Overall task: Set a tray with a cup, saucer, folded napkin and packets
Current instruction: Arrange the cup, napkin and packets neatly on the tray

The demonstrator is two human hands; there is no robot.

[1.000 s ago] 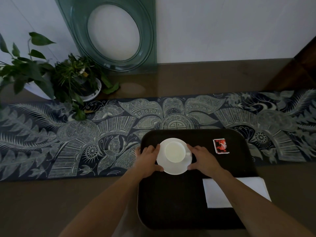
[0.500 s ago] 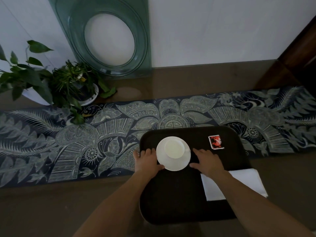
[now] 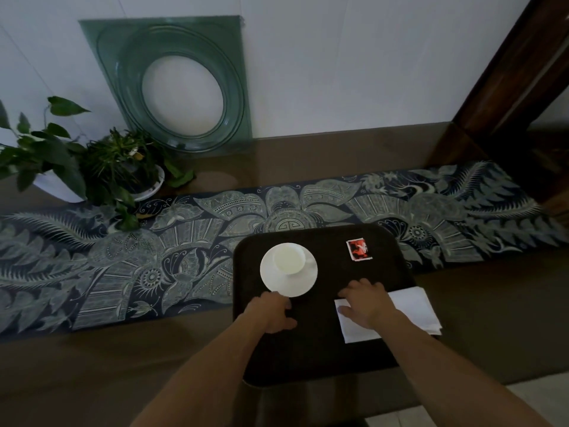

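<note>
A dark tray (image 3: 320, 359) lies on the table, partly on the patterned runner. A white cup (image 3: 288, 259) stands on a white saucer (image 3: 289, 283) in the tray's far left part. A red packet (image 3: 358, 249) lies flat at the tray's far right. A white folded napkin (image 3: 412, 309) rests over the tray's right edge. My left hand (image 3: 271, 309) hovers just below the saucer, fingers loosely curled, holding nothing. My right hand (image 3: 366, 300) lies over the napkin's left end, fingers spread; I cannot tell whether it grips it.
A dark blue patterned runner (image 3: 123, 260) crosses the brown table. Two potted plants (image 3: 92, 167) stand at the far left. A green glass panel with a round hole (image 3: 181, 84) leans on the wall. Dark wooden furniture (image 3: 523, 87) rises at the right.
Both hands have let go of the saucer and drawn back toward me. The right hand has moved right onto the napkin. The cup and saucer stay where they were set.
</note>
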